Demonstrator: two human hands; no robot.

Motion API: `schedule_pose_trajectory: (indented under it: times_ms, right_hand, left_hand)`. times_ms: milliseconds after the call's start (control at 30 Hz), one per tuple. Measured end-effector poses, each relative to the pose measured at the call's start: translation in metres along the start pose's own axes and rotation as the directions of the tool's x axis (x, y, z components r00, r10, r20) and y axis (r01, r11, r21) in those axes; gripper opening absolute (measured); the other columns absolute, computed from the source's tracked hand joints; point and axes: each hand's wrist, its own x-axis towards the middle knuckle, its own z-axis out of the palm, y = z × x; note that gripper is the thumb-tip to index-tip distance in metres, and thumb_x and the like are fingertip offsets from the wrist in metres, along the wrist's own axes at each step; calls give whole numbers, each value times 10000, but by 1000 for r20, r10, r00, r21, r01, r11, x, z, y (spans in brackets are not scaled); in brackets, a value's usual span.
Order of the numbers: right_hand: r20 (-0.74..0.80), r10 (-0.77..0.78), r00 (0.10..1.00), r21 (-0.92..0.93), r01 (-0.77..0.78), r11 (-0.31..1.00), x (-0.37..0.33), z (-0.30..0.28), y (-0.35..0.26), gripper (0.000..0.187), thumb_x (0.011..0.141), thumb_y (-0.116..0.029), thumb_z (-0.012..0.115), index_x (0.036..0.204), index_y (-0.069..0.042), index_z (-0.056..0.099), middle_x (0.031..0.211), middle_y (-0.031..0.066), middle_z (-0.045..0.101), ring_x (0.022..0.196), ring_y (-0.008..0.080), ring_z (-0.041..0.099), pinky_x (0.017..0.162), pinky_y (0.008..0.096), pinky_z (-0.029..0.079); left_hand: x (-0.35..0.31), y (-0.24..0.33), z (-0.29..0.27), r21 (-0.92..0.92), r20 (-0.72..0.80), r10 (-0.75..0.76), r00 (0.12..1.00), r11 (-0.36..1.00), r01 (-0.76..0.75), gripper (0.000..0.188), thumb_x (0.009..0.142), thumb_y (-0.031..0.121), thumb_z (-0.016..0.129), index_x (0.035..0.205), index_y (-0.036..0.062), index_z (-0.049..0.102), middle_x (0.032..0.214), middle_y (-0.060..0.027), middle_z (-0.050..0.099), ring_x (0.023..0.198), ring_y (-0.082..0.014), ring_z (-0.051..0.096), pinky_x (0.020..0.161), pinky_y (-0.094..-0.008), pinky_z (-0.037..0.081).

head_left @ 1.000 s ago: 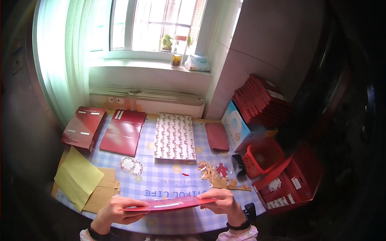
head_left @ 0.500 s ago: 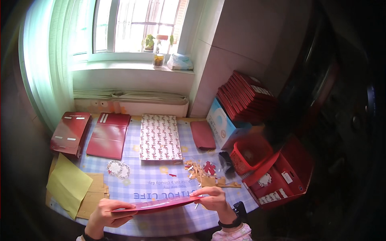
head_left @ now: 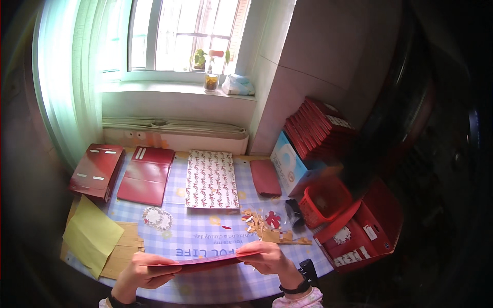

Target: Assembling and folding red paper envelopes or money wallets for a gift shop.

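Observation:
A thin red cardboard sheet (head_left: 209,264) is held level above the near part of the table, seen almost edge-on, so most of its face is hidden. My left hand (head_left: 144,273) pinches its left end, thumb on top and fingers beneath. At the other end, my right hand (head_left: 268,258) grips it between thumb and fingers. Beyond the sheet lie white lacy paper rounds (head_left: 157,218) and small tan paper scraps (head_left: 251,220). A white sheet with a red pattern (head_left: 212,179) lies farther back.
Folded red card boxes (head_left: 97,172) and a red panel (head_left: 146,176) lie at the far left. Yellow paper (head_left: 92,236) covers some brown card (head_left: 123,251). To the right stand a blue box (head_left: 290,167), stacked red folders (head_left: 318,128), a red basket (head_left: 326,200) and an open red box (head_left: 359,233).
The red sheet has tilted to a more edge-on angle, with less of its shiny upper face showing. Both hands keep their hold. The whole view has shifted slightly.

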Motion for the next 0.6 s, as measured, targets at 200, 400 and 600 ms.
schedule_pose_trajectory:
  times_ms: [200, 400, 600]
  right_hand:
    - [49, 26, 998, -55, -24, 998, -5, 0, 1, 273, 715, 2, 699, 982, -40, 659, 982, 108, 642, 794, 250, 647, 669, 318, 540]
    - [37, 3, 999, -33, -2, 999, 10, -2, -7, 286, 707, -33, 717, 987, -56, 664, 1001, 90, 637, 784, 247, 654, 658, 313, 547]
    - [58, 83, 995, -167, -72, 983, 15, -2, -23, 275, 713, -84, 731, 980, -75, 663, 954, 78, 631, 749, 242, 649, 636, 313, 546]
  left_hand:
    - [3, 2, -2, 19, 5, -6, 1000, 1000, 6, 249, 690, 66, 720, 933, 117, 705, 847, -58, 666, 653, -209, 653, 573, -287, 538]
    - [1, 0, -2, 9, -5, 18, 1000, 1000, -18, 247, 699, 66, 719, 940, 120, 704, 839, -57, 665, 647, -205, 652, 569, -286, 538]
    - [3, 2, -2, 15, -2, 32, 999, 999, -32, 243, 699, 70, 716, 936, 120, 704, 845, -55, 665, 647, -202, 653, 562, -283, 535]
